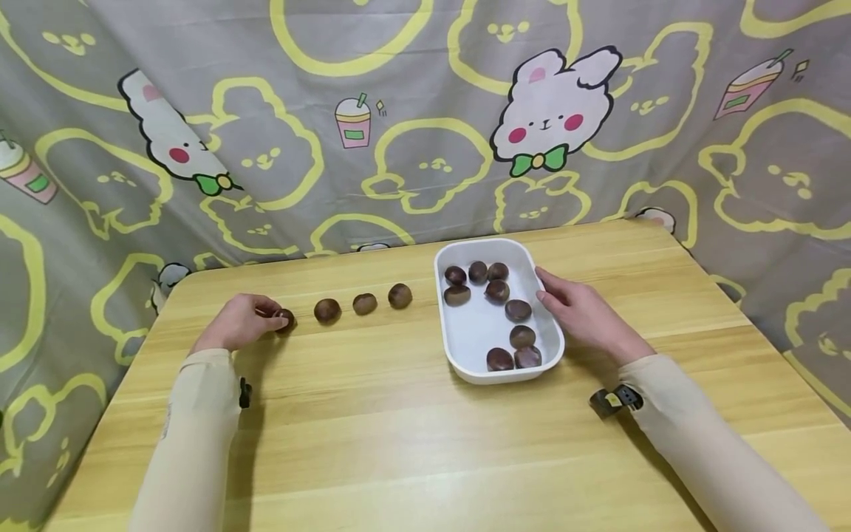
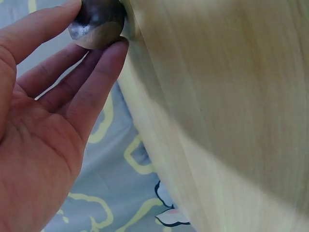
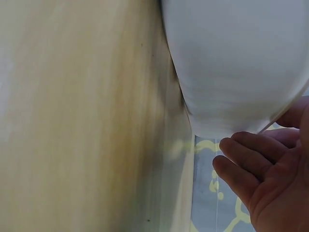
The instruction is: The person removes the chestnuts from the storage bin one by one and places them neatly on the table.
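Note:
At the left of the head view, my left hand [image 1: 236, 323] pinches a brown chestnut [image 1: 286, 320] between thumb and fingers, low at the tabletop. The left wrist view shows that chestnut [image 2: 98, 23] at the fingertips. Three more chestnuts lie in a spaced row to its right: one [image 1: 326, 311], a smaller one [image 1: 364, 304] and another [image 1: 400, 295]. A white rectangular tray [image 1: 468, 332] holds several chestnuts. My right hand [image 1: 585, 314] holds the tray's right side, thumb at the rim, fingers along the outer wall [image 3: 231, 67].
The wooden table [image 1: 372, 443] carries everything. Behind it hangs a grey curtain [image 1: 425, 89] with yellow outlines and cartoon rabbits. A dark strapped device [image 1: 614, 401] sits at the right wrist, and a small black piece [image 1: 245, 392] shows at the left wrist.

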The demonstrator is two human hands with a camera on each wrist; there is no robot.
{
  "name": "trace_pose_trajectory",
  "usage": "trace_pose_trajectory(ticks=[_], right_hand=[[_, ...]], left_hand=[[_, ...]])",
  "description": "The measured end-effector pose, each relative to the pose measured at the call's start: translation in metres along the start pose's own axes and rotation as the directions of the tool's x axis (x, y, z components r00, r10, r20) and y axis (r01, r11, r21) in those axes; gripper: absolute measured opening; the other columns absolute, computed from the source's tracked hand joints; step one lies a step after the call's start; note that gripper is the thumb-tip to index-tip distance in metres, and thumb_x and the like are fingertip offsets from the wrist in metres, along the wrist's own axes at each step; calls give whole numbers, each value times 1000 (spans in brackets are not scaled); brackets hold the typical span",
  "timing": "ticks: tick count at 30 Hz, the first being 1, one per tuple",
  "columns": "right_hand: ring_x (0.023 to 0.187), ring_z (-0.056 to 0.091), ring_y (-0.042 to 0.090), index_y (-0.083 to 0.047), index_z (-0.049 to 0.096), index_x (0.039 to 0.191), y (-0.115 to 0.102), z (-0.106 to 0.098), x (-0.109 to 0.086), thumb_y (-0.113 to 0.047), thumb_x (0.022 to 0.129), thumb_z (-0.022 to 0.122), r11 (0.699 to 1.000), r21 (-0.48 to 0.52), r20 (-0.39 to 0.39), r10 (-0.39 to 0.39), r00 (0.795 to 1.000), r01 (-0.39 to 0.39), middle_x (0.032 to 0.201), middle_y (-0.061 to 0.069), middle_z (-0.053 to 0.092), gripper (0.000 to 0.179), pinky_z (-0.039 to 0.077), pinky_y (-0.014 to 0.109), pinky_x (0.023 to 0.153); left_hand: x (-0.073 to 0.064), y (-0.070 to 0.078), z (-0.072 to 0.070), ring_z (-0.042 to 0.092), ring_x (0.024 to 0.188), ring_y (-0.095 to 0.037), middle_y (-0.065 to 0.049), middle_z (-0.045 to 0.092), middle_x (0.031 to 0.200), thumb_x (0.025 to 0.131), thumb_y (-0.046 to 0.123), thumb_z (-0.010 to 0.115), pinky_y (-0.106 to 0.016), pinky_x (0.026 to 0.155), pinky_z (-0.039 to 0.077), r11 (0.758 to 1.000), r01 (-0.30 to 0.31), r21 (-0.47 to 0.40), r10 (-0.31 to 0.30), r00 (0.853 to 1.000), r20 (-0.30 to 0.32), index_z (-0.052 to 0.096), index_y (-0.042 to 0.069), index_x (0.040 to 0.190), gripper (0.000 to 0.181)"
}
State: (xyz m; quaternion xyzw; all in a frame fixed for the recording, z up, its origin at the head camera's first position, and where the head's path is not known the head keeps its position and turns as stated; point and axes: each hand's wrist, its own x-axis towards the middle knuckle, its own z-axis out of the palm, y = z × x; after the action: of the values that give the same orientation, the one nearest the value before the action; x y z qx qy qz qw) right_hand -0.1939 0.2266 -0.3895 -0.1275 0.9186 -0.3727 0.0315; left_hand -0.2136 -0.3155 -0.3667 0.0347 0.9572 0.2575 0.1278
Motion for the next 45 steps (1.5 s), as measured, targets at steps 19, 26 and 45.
trace_pose_trajectory(ticks=[19, 26, 45], right_hand=[[131, 45, 30, 1, 41, 147, 8, -4, -10, -19, 102, 56, 971, 232, 28, -62, 998, 54, 146, 16, 45, 51, 34, 43, 107], [130, 46, 31, -1, 40, 147, 9, -4, -10, -21, 102, 55, 976, 218, 42, -42, 998, 32, 147, 16, 44, 51, 34, 44, 107], [130, 46, 33, -1, 39, 148, 7, -6, -10, -22, 103, 54, 981, 190, 49, -41, 998, 31, 147, 17, 43, 52, 33, 47, 107]], left_hand=[[2, 0, 1, 55, 109, -41, -28, 59, 121, 96, 27, 65, -53, 88, 46, 1000, -24, 20, 24, 1000, 13, 58, -10, 124, 48], [0, 0, 1, 55, 110, -42, -29, 59, 121, 96, 29, 64, -54, 89, 46, 999, -32, 24, 31, 999, 10, 57, -11, 125, 50], [-7, 93, -12, 54, 117, -41, -23, 57, 126, 98, 23, 59, -53, 98, 43, 980, -200, -11, 192, 953, -235, 50, -4, 136, 48]])
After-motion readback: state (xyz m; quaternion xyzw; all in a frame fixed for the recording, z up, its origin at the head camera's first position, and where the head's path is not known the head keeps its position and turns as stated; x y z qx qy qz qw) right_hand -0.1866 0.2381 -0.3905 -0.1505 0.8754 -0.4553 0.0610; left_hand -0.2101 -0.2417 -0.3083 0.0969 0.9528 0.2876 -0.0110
